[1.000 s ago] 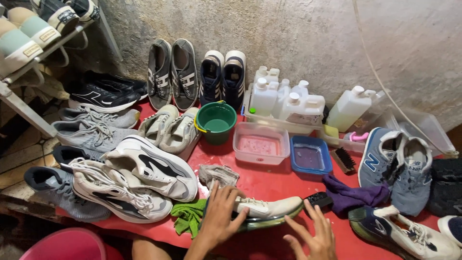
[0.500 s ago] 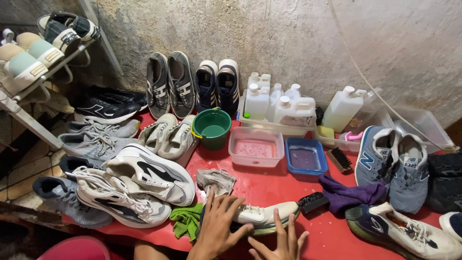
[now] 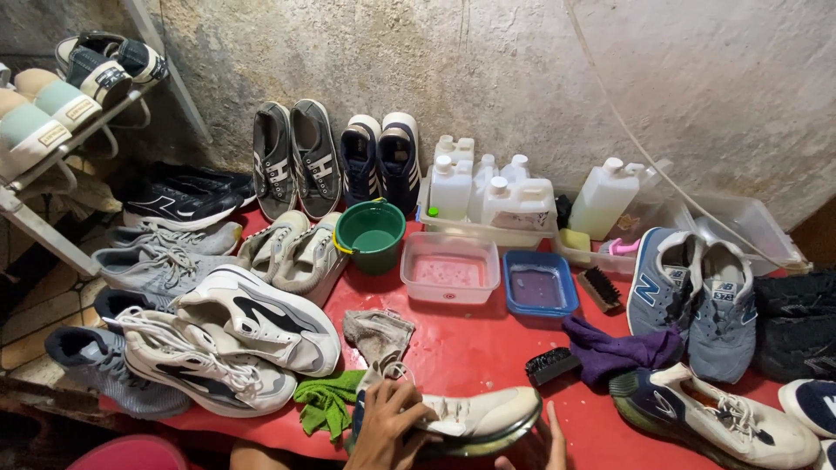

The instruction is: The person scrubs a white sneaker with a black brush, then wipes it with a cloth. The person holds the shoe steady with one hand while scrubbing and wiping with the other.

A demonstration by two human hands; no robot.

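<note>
**Left hand clamped on white sneaker; right hand beside its toe**

We find the left hand [image 3: 387, 426] curled over the lace area of a white sneaker [image 3: 475, 416] with a greenish sole, fingers [image 3: 407, 407] wrapped down across the tongue and holding it. The sneaker lies on its side on the red table [image 3: 470, 348], at the near edge. Its long axis runs left to right: the heel end sits under the left hand's fingers, the toe points away to the right of them. The right hand [image 3: 549, 439] stands just past the toe, only an edge of it in view at the bottom of the frame; we cannot tell whether its fingers are spread or closed. The left hand is the nearer one, being already on the shoe.

Just left of the gripping fingers lies a green cloth [image 3: 326, 400]; beyond them, a grey rag [image 3: 376, 331]. Right of the toe sits a black brush [image 3: 551, 365].

Against the picture half a second earlier, we note the left hand has gone from flat and splayed on the shoe to closed round it, and the right hand has dropped lower, mostly out of view. The sneaker appears raised and turned slightly.
</note>
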